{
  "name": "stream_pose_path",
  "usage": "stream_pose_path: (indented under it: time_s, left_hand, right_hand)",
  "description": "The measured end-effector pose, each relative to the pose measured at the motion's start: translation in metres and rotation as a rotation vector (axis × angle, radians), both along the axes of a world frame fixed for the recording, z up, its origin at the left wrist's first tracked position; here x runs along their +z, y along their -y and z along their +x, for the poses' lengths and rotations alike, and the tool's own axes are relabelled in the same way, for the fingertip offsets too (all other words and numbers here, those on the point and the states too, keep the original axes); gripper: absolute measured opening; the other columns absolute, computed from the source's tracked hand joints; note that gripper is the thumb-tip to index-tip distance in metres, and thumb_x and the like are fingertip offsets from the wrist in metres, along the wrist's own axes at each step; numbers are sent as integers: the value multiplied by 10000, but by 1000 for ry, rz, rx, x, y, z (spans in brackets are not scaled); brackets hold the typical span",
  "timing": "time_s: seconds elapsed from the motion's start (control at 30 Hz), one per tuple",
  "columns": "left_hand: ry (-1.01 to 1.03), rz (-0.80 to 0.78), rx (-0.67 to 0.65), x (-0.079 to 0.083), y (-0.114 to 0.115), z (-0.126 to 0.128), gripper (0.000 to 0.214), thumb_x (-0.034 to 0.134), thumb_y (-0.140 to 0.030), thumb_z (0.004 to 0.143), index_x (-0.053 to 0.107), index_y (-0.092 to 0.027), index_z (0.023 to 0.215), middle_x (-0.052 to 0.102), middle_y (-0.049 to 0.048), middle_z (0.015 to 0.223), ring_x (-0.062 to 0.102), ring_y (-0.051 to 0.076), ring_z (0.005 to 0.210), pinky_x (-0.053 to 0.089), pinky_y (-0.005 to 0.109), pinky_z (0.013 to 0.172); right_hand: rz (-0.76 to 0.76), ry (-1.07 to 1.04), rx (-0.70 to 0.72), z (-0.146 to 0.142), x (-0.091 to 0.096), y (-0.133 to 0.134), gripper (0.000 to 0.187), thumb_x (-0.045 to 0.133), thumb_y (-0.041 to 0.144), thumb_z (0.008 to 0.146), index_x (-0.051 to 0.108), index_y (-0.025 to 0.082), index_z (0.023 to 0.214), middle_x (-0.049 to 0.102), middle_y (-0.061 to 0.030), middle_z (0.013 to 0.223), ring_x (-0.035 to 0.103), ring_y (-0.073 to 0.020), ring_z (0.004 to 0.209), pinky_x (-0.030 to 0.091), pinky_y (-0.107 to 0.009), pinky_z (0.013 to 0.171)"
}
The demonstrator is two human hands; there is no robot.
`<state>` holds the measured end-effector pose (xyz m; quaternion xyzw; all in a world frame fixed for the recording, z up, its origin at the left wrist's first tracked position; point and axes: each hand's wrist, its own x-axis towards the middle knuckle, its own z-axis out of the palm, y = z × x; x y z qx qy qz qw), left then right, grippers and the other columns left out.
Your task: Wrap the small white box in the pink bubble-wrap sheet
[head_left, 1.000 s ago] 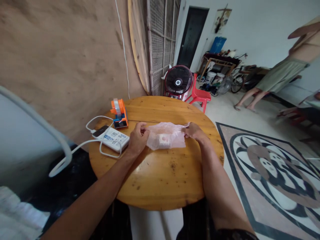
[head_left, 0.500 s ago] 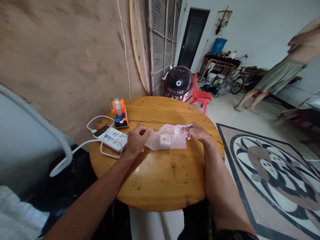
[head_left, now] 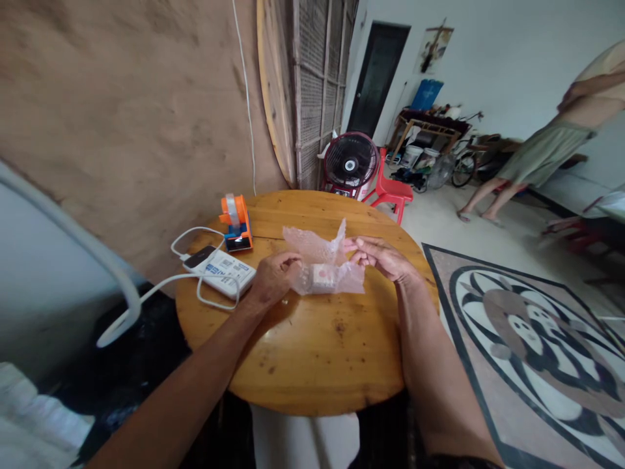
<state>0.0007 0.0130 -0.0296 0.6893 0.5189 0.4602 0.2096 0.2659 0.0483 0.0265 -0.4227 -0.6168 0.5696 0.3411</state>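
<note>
A sheet of clear, pinkish bubble wrap (head_left: pixel 312 242) lies unfolded on the round wooden table (head_left: pixel 312 352), its back flap standing up. On its front part rests a small pale box (head_left: pixel 323 277) with a reddish mark on top. My left hand (head_left: pixel 274 277) pinches the wrap's left edge, thumb against forefinger. At the right edge, my right hand (head_left: pixel 381 256) has its fingertips closed on the wrap. Beside my left hand lies a white printed box (head_left: pixel 227 273) with a dark phone-like device (head_left: pixel 199 258) and a white cable on it.
An orange and blue tape dispenser (head_left: pixel 237 221) stands at the table's back left, near the wall. Beyond the table are a fan (head_left: pixel 350 165) and a red plastic chair (head_left: pixel 393 189). A person (head_left: pixel 541 153) stands at the far right.
The wrap's back flap has come up and away from the small box, which shows more plainly. My right hand has shifted slightly along the wrap's right edge; my left hand has barely moved.
</note>
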Motion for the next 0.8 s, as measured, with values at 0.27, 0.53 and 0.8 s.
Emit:
stream_pose_path:
  time_s: [0.27, 0.53, 0.8]
  left_hand:
    - [-59, 16, -61, 3, 3, 2, 250, 535, -241, 794, 684, -164, 980, 699, 60, 981, 620, 175, 855, 487, 284, 756]
    - [57, -62, -60, 4, 2, 0, 319, 556, -294, 773, 659, -151, 1039, 634, 18, 790, 577, 154, 718, 469, 272, 699]
    - [562, -428, -261, 17, 6, -4, 364, 571, -409, 766, 609, -157, 1026, 671, 17, 705, 575, 127, 534, 407, 228, 498]
  right_hand:
    - [140, 59, -156, -6, -7, -5, 399, 760, 464, 690, 620, 204, 958, 621, 10, 836, 549, -84, 590, 377, -196, 466]
    - [289, -73, -231, -26, -26, -13, 302, 762, 435, 666, 638, 191, 795, 614, 25, 759, 521, -105, 677, 402, -220, 606]
    - [170, -154, -339, -24, -34, -19, 313, 751, 476, 652, 645, 184, 694, 608, 28, 641, 501, -97, 573, 381, -225, 571]
